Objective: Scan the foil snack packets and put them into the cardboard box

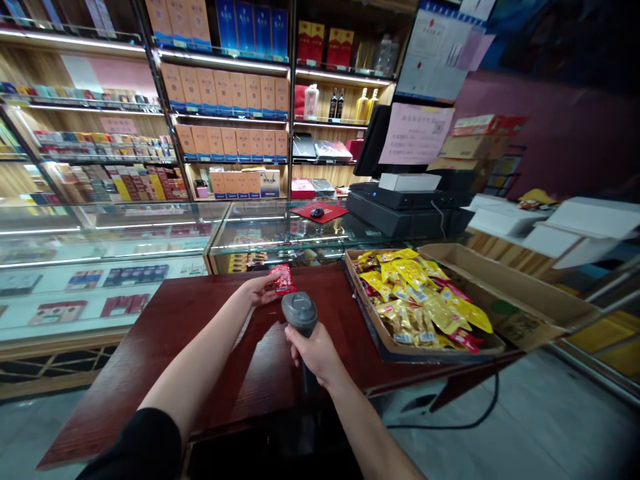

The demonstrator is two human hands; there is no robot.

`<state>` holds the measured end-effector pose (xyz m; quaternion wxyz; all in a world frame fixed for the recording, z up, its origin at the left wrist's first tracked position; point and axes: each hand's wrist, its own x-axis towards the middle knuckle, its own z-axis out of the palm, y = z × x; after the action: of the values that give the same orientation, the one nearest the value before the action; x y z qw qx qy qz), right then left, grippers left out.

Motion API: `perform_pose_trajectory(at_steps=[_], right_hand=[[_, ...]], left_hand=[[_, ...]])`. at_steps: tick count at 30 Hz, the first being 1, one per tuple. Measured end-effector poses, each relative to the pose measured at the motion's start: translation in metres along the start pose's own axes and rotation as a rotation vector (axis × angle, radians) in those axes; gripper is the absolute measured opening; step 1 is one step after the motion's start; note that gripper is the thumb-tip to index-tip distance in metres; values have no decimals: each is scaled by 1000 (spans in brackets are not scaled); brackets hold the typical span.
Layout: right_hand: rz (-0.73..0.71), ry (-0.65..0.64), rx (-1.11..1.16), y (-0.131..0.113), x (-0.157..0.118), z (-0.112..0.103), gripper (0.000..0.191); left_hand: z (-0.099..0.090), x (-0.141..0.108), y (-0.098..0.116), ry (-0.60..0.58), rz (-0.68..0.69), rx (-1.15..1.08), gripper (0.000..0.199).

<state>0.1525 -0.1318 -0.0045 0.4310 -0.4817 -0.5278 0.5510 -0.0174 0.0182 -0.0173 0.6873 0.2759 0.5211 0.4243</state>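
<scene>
My left hand (262, 289) is closed on a small red snack packet (283, 279), held just above the dark red wooden table. In my right hand (314, 352) is a grey barcode scanner (300, 311), gripped by its handle, with its head close to the packet and a little nearer to me. The scanner's front side is turned away from my view. To the right of both hands, an open cardboard box (367, 317) on the table holds many yellow, gold and red snack packets (407, 277).
Beyond the wooden table (215, 313) stands a glass display counter (250, 227). On it are a mouse (317, 213) on a red mat and a monitor (374, 140) with a till (395, 210). A black cable (495, 393) hangs at the right. Shelves of boxed goods line the back wall.
</scene>
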Motion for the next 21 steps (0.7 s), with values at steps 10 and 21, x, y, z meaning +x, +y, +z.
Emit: perform_pose_trajectory(at_steps=[10,21], right_hand=[[81,33,123,-47,88,-39,6],[112,163,337,-110,70,-170,7]], left_hand=[[21,-23,8,-65,-79,145,25],[171,4,31,-263,77,206,15]])
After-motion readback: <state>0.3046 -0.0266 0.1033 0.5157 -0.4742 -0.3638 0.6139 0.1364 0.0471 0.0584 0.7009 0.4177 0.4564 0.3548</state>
